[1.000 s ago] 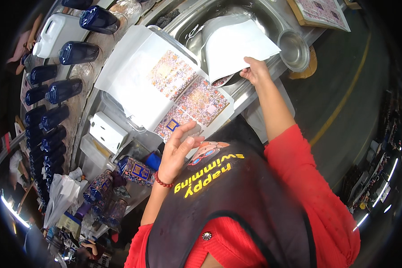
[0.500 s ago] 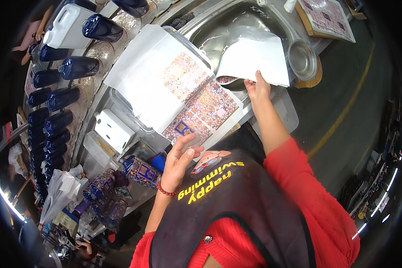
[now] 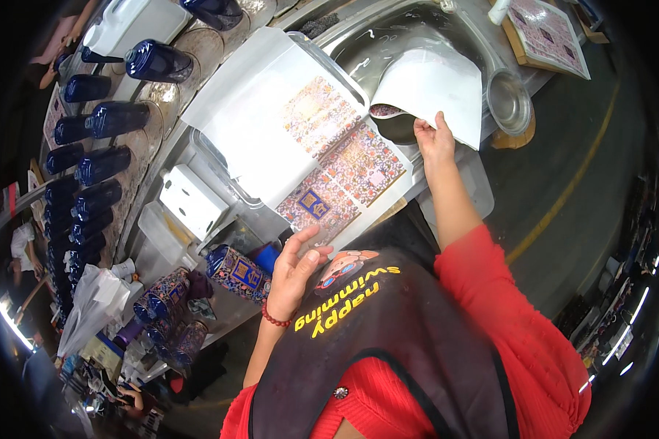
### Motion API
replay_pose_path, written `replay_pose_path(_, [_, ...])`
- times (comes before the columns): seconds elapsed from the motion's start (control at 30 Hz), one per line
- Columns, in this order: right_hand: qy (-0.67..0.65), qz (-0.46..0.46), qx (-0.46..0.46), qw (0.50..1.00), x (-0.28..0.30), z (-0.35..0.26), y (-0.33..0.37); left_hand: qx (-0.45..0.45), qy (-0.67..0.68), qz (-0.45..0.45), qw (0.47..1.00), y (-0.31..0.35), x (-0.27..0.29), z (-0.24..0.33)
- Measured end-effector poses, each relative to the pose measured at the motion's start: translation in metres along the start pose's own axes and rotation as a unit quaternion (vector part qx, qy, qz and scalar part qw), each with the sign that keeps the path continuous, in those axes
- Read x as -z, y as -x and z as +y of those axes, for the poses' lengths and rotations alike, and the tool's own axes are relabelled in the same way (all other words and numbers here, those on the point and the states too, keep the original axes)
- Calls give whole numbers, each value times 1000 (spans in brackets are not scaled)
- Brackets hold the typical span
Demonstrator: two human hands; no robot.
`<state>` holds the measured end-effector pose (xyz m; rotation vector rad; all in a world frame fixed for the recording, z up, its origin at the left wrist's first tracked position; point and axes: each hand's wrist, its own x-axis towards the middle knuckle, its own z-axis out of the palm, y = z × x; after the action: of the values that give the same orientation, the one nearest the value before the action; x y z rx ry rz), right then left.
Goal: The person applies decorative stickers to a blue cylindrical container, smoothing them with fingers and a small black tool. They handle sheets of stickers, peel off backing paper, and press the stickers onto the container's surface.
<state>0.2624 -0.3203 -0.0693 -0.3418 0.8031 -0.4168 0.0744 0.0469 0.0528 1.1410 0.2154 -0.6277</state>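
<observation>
Head view, and from where I stand the person leans over a long workbench [image 3: 198,157] with a steel sink [image 3: 388,36] let into its far end. Their right hand [image 3: 433,139] pinches the lower edge of a white sheet [image 3: 436,91] between thumb and fingers, the sheet curled up and over the sink bowl with a patterned face just showing underneath. Their left hand [image 3: 294,269] hovers with fingers loosely spread just off the near corner of a large sheet of patterned decals [image 3: 329,157] that lies across a clear plastic tray [image 3: 220,150] near the middle of the bench; I cannot tell whether the fingertips touch it. My worry is that the lifted sheet, held by one edge only, could fold on itself, tear, or dip into the wet sink; the big decal sheet overhangs the near edge and could slide off if nudged. Along the left edge stand rows of dark blue bottles [image 3: 99,117], with decorated bottles [image 3: 234,272] lying near the near-left corner beside a white box [image 3: 192,201]. A metal bowl [image 3: 509,102] sits at the sink's right edge, a framed patterned board [image 3: 545,33] beyond it. To the right runs a dark floor with a yellow line [image 3: 564,194]; other people work at the far left.
</observation>
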Motion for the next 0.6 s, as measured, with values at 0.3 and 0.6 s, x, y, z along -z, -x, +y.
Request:
replay_pose_path(0.3, [117,3,98,988,-6,-5,-10,-6,-28,42,999,13,3,2])
replay_pose_path(0.6, [160,93,77,980,-11,23,-31,13,-43,49,998,16,13,1])
